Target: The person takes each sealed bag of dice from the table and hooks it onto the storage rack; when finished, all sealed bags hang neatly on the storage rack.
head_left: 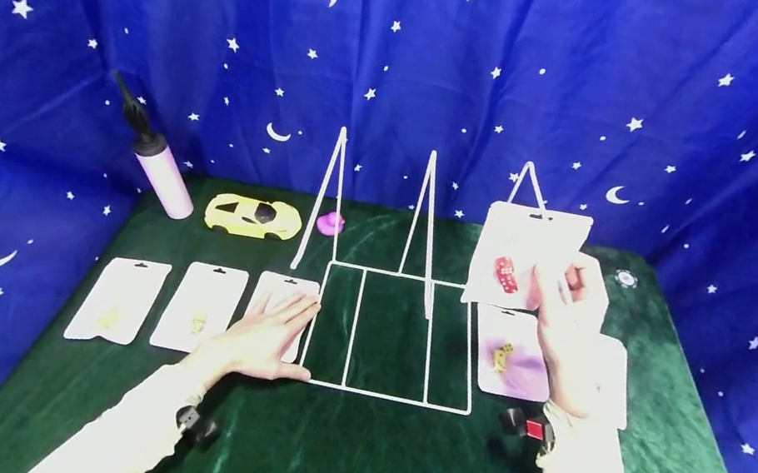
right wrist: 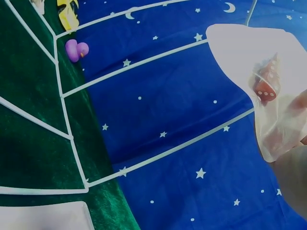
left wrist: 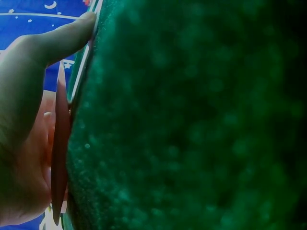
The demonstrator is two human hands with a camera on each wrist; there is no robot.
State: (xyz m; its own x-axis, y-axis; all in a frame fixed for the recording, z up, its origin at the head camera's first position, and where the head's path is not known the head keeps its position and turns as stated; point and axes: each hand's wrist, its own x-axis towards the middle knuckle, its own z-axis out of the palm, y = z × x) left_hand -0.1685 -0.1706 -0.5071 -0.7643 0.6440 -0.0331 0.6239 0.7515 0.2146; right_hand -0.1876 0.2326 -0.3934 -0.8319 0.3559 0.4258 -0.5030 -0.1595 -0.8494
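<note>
My right hand (head_left: 560, 349) pinches the lower right side of a white hang-hole bag (head_left: 531, 238) with red dice (head_left: 506, 274) in it. The bag is raised, and the right-hand prong (head_left: 516, 183) of a white wire rack (head_left: 389, 397) shows above its top edge near the slot. In the right wrist view, the prong overlaps the same bag (right wrist: 230, 43). My left hand (head_left: 265, 339) lies flat with fingers spread on another white bag (head_left: 271, 285), its fingertips right at the rack's left side. The left wrist view shows a bag (left wrist: 60, 158) edge-on by the palm.
White bags (head_left: 116, 300) (head_left: 199, 306) lie left of the rack; one with yellow dice (head_left: 502, 358) and another bag (head_left: 616, 380) lie right. Behind stand a pink-and-black pump (head_left: 164, 178), a yellow toy car (head_left: 253, 216), a purple duck (head_left: 330, 224) and a poker chip (head_left: 626, 278).
</note>
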